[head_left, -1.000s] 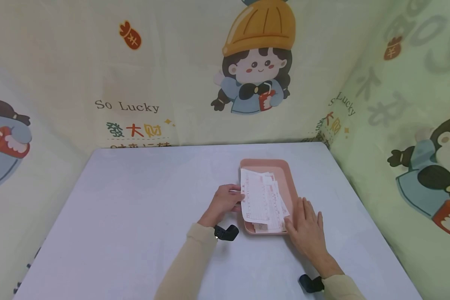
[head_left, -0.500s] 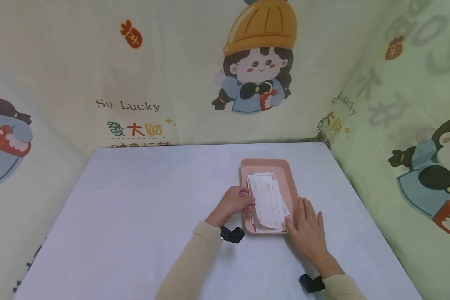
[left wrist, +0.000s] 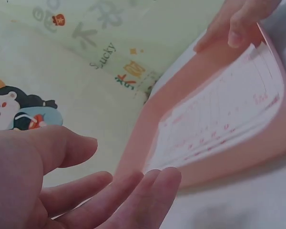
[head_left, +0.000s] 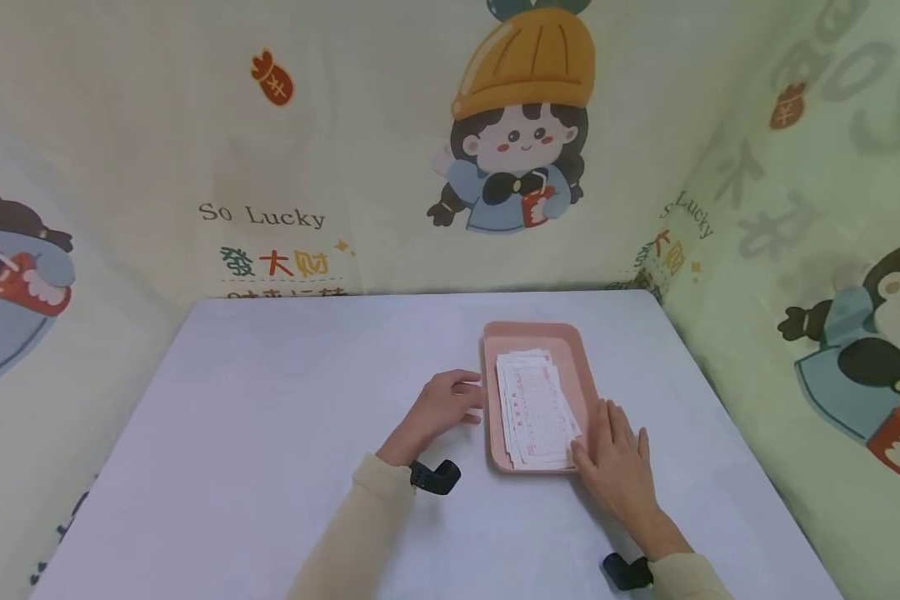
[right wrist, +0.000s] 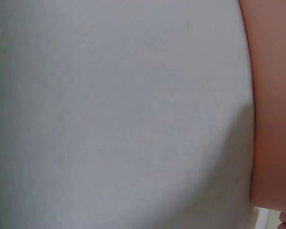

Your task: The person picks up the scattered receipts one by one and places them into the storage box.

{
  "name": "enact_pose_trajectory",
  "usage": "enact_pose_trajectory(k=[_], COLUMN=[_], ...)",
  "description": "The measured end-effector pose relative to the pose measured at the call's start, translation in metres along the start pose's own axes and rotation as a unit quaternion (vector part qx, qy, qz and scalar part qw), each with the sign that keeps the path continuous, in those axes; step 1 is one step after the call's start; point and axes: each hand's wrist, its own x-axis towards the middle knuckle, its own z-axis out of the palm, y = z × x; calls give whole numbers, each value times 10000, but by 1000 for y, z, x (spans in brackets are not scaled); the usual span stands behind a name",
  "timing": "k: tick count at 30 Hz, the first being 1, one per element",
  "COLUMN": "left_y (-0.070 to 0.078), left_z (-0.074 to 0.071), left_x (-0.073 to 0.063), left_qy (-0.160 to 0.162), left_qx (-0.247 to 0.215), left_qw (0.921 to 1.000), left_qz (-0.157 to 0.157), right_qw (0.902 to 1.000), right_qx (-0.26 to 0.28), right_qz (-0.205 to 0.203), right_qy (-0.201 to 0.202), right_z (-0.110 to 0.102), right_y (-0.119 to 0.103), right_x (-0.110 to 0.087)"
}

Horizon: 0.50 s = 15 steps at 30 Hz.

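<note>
A stack of white paper slips with red print lies inside a pink tray. Several slips overlap, their edges not quite even. My left hand is off the tray's left side, holding nothing; in the left wrist view its thumb and fingers are apart and relaxed. My right hand rests with straight fingers along the tray's right rim, near its front corner. In the right wrist view only the pink side of the tray and a bit of fingertips in the corner show clearly.
The tray stands on a white table, right of its middle. Behind and to the right hang cloth walls printed with cartoon figures and lettering. A black band with a camera sits on the left wrist, another on the right.
My left hand brought a paper slip rightward onto the stack in the tray, let it go and drew back to the left. The right hand stayed at the rim.
</note>
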Motion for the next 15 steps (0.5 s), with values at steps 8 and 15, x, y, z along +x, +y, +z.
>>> enact_pose_trajectory(k=[8,15], left_y=[-14,-32], left_z=[-32,-59], left_x=[-13,-33], left_qy=[418,802], left_qx=[756,1401], left_qw=[9955,9862], left_qz=[395,370], right_qw=[9999,9998], right_qx=[-49,-18], right_qz=[-27,-84], right_qy=[-106,-165], right_z=[-5,-9], right_y=[2,3], right_x=[-3,-3])
